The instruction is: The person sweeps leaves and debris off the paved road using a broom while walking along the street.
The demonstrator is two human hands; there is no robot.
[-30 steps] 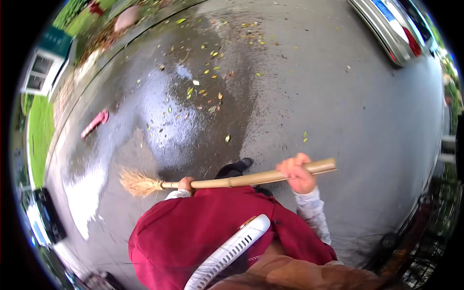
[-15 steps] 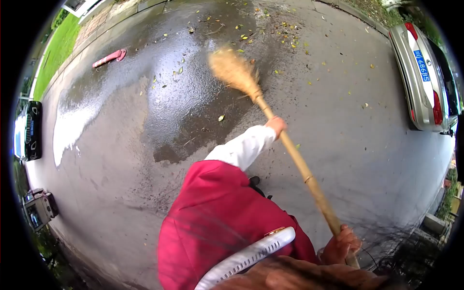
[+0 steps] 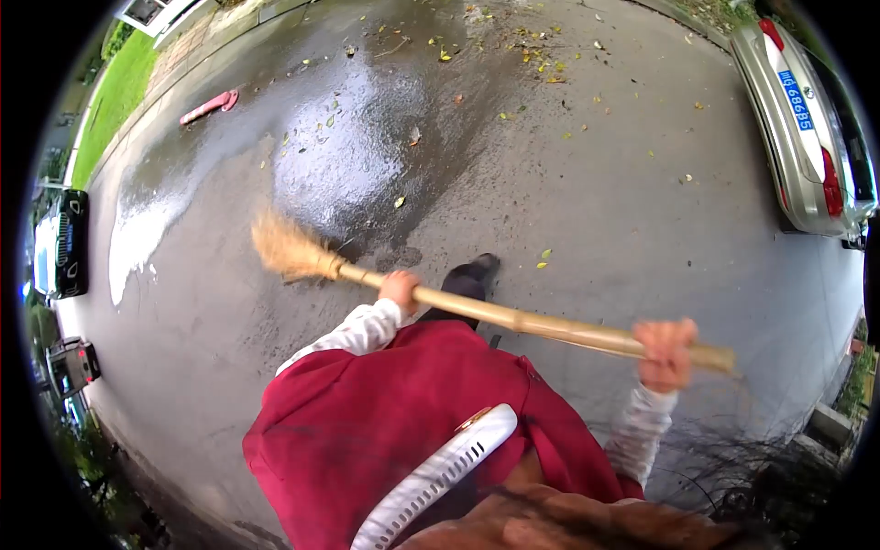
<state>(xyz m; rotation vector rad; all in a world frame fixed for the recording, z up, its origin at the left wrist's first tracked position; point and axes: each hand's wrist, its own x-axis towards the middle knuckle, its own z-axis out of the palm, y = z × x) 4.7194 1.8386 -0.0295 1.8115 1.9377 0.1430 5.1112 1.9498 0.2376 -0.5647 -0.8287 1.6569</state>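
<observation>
Pavement: A grey paved lot spreads below the wearer, its upper-left edge bordered by a brick strip and green grass.
Wet ground: A dark, shining wet patch covers the upper-left part of the pavement, with a bright reflection near its left edge.
Leaves: Yellow and green leaves lie scattered, thickest toward the far edge.
Pink object: A pink-red, tube-like object lies on its side near the upper-left edge.
Vehicles: A silver car stands by the upper-right corner; a black car and another vehicle line the left edge.
Broom: A straw broom with a bamboo-like handle crosses in front of the maroon garment, over the near part of the pavement.
Direction: Its bristles point left and slightly forward, beside the wet patch; the handle slants back to the right. Blur hides whether they touch the ground.
Hands: The left hand grips the handle near the bristles; the right hand is closed around it near the butt end.
Footing: One dark shoe shows beyond the handle.
</observation>
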